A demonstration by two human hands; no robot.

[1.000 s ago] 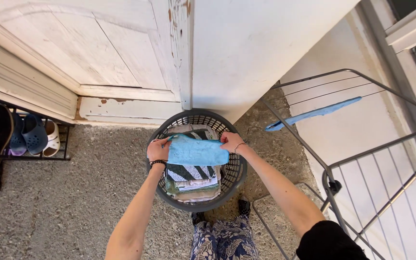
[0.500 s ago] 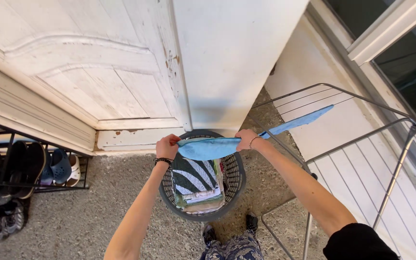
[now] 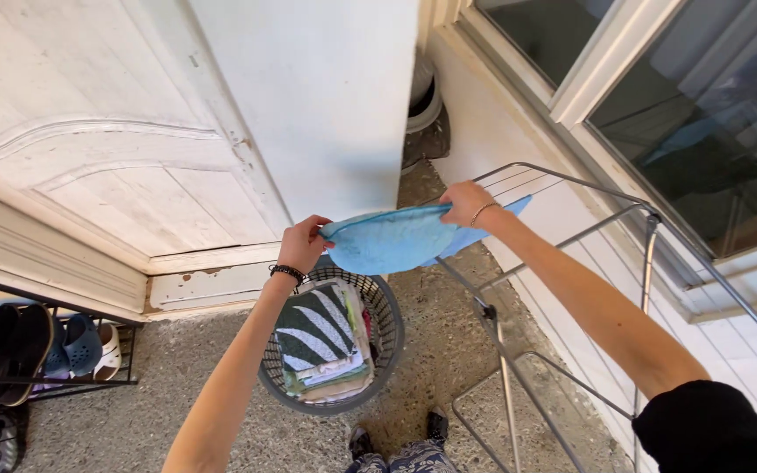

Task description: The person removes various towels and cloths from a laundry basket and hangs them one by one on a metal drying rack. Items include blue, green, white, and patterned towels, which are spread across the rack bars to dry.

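Obs.: both hands hold a light blue cloth (image 3: 392, 243) stretched out flat between them, raised above and just to the right of the grey laundry basket (image 3: 385, 337). Left hand (image 3: 305, 244) has its fingers closed over the cloth's left edge; right hand (image 3: 463, 203) has its fingers pinched shut on the right edge, at the near rail of the metal drying rack (image 3: 571, 229).

Step in hand, as I judge it: carrying the cloth from above the basket to the rack. The next move would call for keeping the cloth spread and bringing it over a free wire (both edges gripped, so the tension is there).

Surroundings, relative to the basket: folded laundry inside it, a green-and-white striped towel (image 3: 315, 324) on top. Left of the basket, a shoe rack (image 3: 37, 350) with several pairs against the white door (image 3: 98, 158). Right of it, the rack, then a window (image 3: 685, 114) beyond.

In the way: a second blue cloth (image 3: 484, 232) already hangs on the rack's wires, just behind the held one. The rack's leg (image 3: 505, 377) stands close to the basket's right side.
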